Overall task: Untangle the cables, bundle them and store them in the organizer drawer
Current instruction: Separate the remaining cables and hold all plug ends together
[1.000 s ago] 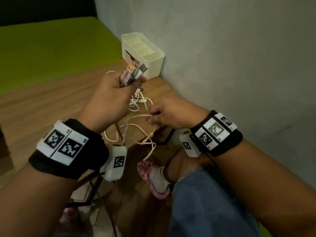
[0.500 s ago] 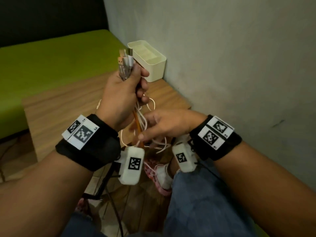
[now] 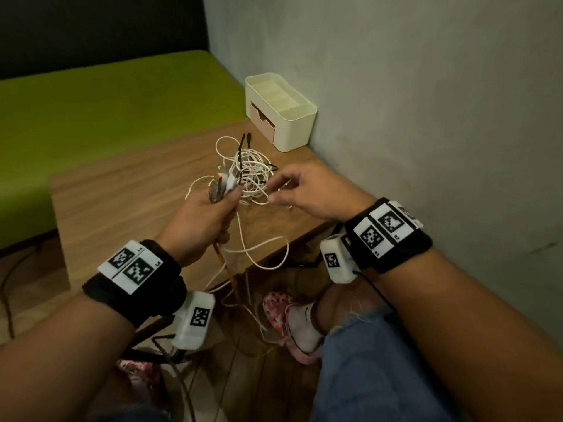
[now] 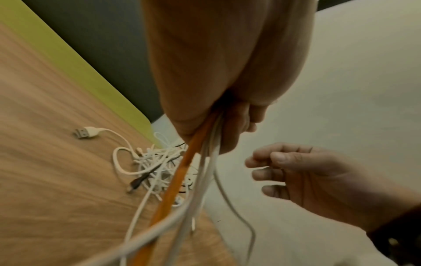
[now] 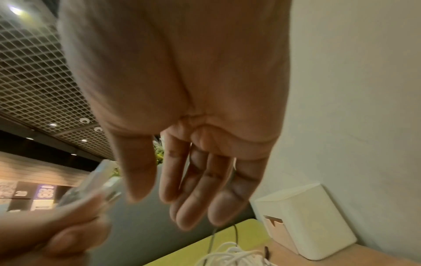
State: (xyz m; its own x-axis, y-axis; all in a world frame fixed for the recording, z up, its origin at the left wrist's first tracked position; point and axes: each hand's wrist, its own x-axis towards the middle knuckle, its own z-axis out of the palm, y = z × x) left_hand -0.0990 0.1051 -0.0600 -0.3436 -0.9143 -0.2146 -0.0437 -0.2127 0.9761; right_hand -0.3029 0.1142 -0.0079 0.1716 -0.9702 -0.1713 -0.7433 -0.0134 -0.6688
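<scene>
Now gripping cable ends (image 3: 224, 185) in left hand (image 3: 201, 220) near organizer (image 3: 281, 112); right hand (image 3: 310, 190) fingers (image 5: 196, 190) apart, relaxed, above tangle (image 3: 249, 172).

Two hands (image 3: 201, 220), one organizer (image 3: 292, 129) with one drawer (image 3: 262, 118), one wooden table (image 3: 128, 196), one cable tangle (image 3: 249, 172).

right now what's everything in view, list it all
cable tangle: one heap, white with black strands, on table
held cables: several, white plus one orange, trailing below the fist
loose usb plug: one, white, on table beside heap
organizer: one, cream, pink drawer shut, at wall
table: one, wood
bench: one, green, behind table
left hand: grips the plug ends
right hand: fingers relaxed, holds nothing
</scene>
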